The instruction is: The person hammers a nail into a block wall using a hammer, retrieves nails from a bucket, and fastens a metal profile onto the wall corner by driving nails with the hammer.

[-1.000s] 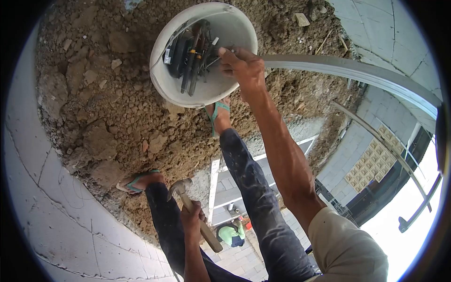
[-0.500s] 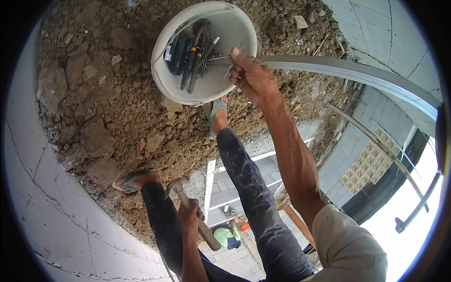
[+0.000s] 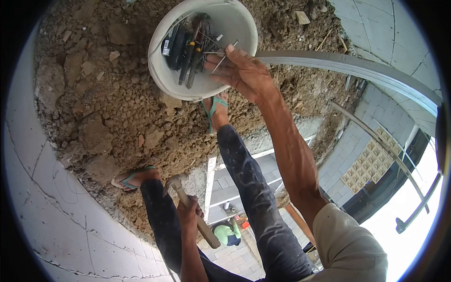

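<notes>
My left hand (image 3: 188, 214) is closed around the wooden handle of a hammer (image 3: 208, 233), low beside my leg, with the head pointing up and left. At the bucket, my right hand (image 3: 246, 71) reaches over the near right rim. Its thumb pins a long nail (image 3: 220, 66) across the partly extended fingers, and another nail appears to lie crosswise there. The whitish bucket (image 3: 157, 80) stands on the soil. Inside lie dark-handled tools (image 3: 189, 58) with yellow bands, a black item with a white label (image 3: 166, 48), and loose nails partly hidden by my hand.
Lumpy soil (image 3: 112, 103) and rubble surround my sandalled feet. A long metal channel (image 3: 338, 66) runs right from behind the bucket. Pale block walls (image 3: 42, 211) stand on both sides. Far below, between my legs, a person in a green top (image 3: 226, 231) is visible.
My right hand has moved slightly left and deeper over the bucket, its fingers spreading out under the nail. The bucket sits marginally higher in view. The hammer stays in my left hand.
</notes>
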`<state>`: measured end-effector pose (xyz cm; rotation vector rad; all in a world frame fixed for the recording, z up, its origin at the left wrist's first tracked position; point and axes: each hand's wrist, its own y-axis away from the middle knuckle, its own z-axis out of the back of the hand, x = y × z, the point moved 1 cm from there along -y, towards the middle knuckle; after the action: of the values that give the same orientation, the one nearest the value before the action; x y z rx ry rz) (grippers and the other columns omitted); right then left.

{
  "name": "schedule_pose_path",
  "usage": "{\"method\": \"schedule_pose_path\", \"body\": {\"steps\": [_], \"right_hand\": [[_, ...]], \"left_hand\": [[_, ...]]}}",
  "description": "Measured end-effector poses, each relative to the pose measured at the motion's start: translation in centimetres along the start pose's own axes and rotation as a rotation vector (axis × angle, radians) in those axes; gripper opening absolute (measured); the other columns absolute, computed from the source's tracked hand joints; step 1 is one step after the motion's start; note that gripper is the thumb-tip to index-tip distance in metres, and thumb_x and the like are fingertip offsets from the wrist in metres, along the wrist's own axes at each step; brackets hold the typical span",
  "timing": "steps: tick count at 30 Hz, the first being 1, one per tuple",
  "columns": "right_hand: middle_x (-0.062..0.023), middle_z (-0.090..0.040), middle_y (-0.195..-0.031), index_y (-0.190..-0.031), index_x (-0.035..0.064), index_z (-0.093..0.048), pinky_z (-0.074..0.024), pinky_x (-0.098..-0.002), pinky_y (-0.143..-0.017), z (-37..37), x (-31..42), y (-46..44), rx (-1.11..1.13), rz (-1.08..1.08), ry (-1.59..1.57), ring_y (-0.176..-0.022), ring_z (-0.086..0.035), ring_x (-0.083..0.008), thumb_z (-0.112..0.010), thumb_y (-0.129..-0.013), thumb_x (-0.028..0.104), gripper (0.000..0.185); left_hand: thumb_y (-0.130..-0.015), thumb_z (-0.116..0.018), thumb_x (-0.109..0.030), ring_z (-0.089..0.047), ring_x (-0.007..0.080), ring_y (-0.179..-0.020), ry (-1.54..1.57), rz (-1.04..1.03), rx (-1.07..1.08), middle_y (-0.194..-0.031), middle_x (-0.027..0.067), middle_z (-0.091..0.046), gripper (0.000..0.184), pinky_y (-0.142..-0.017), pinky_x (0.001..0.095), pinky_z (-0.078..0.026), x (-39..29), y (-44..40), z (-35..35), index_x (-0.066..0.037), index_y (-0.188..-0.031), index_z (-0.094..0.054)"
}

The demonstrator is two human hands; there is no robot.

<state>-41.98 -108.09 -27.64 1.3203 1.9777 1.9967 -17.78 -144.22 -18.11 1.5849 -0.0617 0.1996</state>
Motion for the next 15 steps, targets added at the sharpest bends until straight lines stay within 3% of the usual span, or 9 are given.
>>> {"method": "schedule_pose_path", "body": {"steps": [1, 7, 15], "right_hand": [[-0.0289, -0.066, -0.13, -0.131, -0.0065, -0.054, -0.0674, -0.0448, -0.093, 0.0, 0.0, 0.0, 0.02, -0.014, -0.022, -0.125, -0.068, -0.0361, -0.063, -0.107, 0.031, 0.046], [-0.0293, -0.066, -0.129, -0.132, -0.0103, -0.052, -0.0667, -0.0435, -0.096, 0.8, -0.7, -0.3, 0.111, 0.038, -0.05, -0.119, -0.071, -0.0367, -0.055, -0.11, 0.017, 0.036], [-0.0295, -0.066, -0.13, -0.135, -0.0129, -0.05, -0.0662, -0.0446, -0.098, 0.3, -1.1, -0.2, 0.143, 0.07, -0.112, -0.119, -0.07, -0.0382, -0.057, -0.104, -0.001, 0.034]], "left_hand": [[-0.097, -0.07, -0.016, -0.051, 0.011, -0.051, 0.013, -0.005, -0.018, -0.07, 0.0003, -0.053, 0.014, -0.047, 0.0305, -0.045, -0.1, 0.0, -0.1, -0.009, -0.096, -0.058], [-0.1, -0.071, -0.02, -0.051, 0.0104, -0.056, -0.021, -0.01, 0.021, -0.073, -0.0012, -0.052, 0.017, -0.051, 0.0309, -0.046, 0.4, -0.4, 0.3, -0.01, -0.102, -0.057], [-0.097, -0.071, -0.017, -0.051, 0.0111, -0.051, 0.019, -0.017, -0.006, -0.07, 0.0004, -0.053, 0.017, -0.048, 0.0308, -0.046, 0.2, -0.5, -0.1, -0.008, -0.095, -0.057]]}}
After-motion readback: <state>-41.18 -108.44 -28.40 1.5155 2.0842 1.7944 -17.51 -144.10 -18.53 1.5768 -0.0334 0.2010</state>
